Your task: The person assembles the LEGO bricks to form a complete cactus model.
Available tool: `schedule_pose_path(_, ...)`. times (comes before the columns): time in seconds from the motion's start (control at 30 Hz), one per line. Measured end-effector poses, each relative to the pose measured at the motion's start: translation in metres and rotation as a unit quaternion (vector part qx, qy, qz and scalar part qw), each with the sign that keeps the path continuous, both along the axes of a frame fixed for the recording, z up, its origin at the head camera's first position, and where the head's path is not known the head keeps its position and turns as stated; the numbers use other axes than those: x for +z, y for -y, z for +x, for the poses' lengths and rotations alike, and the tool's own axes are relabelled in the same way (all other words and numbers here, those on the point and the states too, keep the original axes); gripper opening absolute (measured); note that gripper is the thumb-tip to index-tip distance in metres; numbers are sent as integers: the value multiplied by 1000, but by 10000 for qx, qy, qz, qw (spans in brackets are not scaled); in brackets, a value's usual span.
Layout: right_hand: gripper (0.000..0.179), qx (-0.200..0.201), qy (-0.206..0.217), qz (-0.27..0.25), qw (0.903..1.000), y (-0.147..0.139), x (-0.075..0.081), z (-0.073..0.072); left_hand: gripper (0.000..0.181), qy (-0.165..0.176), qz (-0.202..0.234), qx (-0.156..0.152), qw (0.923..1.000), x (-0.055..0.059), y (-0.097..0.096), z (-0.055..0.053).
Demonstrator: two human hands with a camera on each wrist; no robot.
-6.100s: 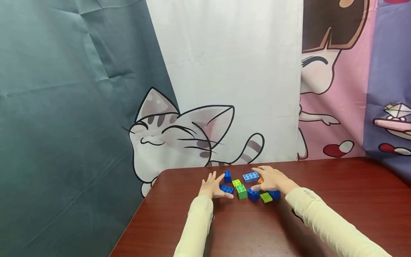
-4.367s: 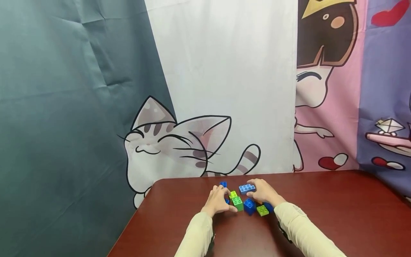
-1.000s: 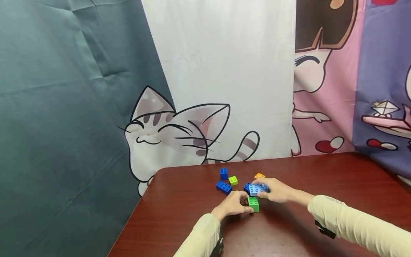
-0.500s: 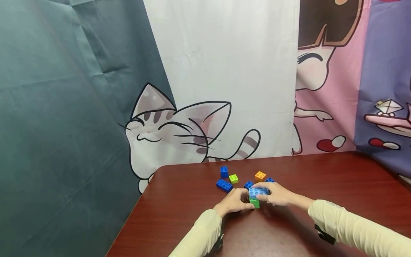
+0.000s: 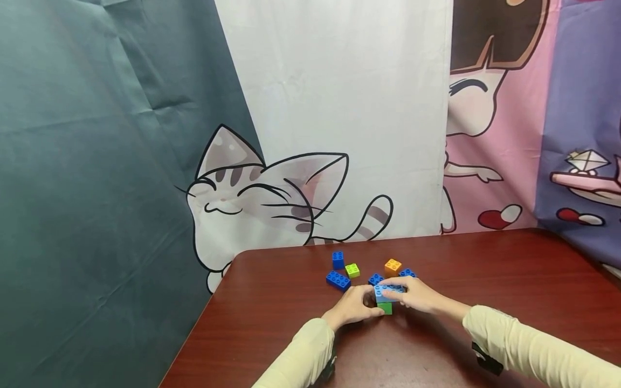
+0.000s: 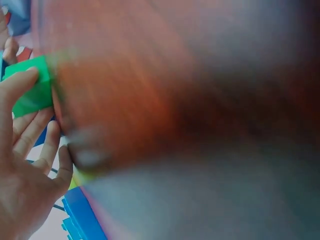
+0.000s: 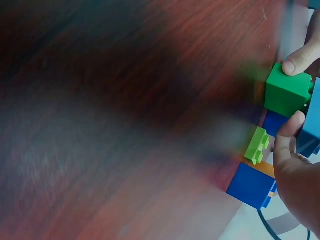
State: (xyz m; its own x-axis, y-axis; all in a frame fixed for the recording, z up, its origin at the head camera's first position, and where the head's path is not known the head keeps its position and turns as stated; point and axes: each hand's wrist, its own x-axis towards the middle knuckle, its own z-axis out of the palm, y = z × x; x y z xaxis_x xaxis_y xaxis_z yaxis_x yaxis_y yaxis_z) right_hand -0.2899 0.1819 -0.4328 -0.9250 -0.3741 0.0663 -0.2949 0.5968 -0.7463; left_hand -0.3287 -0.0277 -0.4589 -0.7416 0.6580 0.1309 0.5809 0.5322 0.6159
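Observation:
My left hand (image 5: 353, 306) pinches a green building block (image 5: 385, 308) near the front of the brick group, with the thumb on its near side. In the left wrist view the thumb lies across the green block's face (image 6: 37, 97). My right hand (image 5: 417, 295) grips a light blue eight-stud brick (image 5: 380, 295) right over the green block, hiding its top. From the right wrist, the light blue brick (image 7: 311, 120) lines up against the green block's studded side, and a little of the studs shows between them.
Behind the hands lie a long dark blue brick (image 5: 337, 280), a small dark blue brick (image 5: 338, 261), a lime brick (image 5: 352, 270), an orange brick (image 5: 393, 267) and further dark blue bricks (image 5: 375, 278). Another lime brick (image 7: 256, 145) shows beside the right hand. A printed curtain (image 5: 339, 108) hangs behind the table.
Both hands were open over the bricks earlier. The left has since taken the green block and brought it forward right; the right has picked up the light blue brick and lowered it over the green block.

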Motion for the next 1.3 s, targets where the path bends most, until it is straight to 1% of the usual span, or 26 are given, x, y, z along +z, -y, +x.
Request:
schedule_pose_path(0.1, 47, -134, -93, -34, 9999, 0, -1, -1, 23, -54, 9, 9, 10000, -1, 0, 1)
schedule_pose_path(0.17, 45, -195, -139, -23, 9997, 0, -2, -2, 23, -8, 47, 24, 10000, -1, 0, 2)
schedule_pose_path(0.3, 44, -44, -93, -268, 9996, 0, -4, -6, 24, 146, 158, 100, 9997, 0, 2, 3)
schedule_pose_path(0.37, 44, 18, 3, -456, 9990, -1, -7, -8, 24, 180, 259, 111, 9994, 1, 2, 4)
schedule_pose_path(0.5, 43, 90, 292, -932, 9952, -1, -11, -9, 24, 209, 330, 145, 9991, 1, 1, 5)
schedule_pose_path(0.6, 41, 157, 487, -1290, 9903, 0, -14, -8, 24, 278, 296, 166, 9990, 0, 1, 4)
schedule_pose_path(0.73, 38, 334, 608, -1680, 9833, 1, -16, -7, 25, 312, 323, 179, 9988, -1, 0, 3)
schedule_pose_path(0.83, 36, 447, 632, -1825, 9801, 1, -16, -7, 24, 276, 397, 189, 9987, 0, 0, 2)
schedule_pose_path(1.0, 34, 507, 740, -1970, 9763, 1, -19, -12, 22, 189, 517, 186, 9983, 1, 0, 0)
schedule_pose_path(1.2, 35, 570, 975, -2061, 9720, 0, -22, -11, 22, 416, 542, 175, 9975, -2, 1, 2)
schedule_pose_path(1.3, 34, 572, 1019, -2051, 9717, 0, -21, -12, 23, 445, 545, 178, 9974, -2, 1, 1)
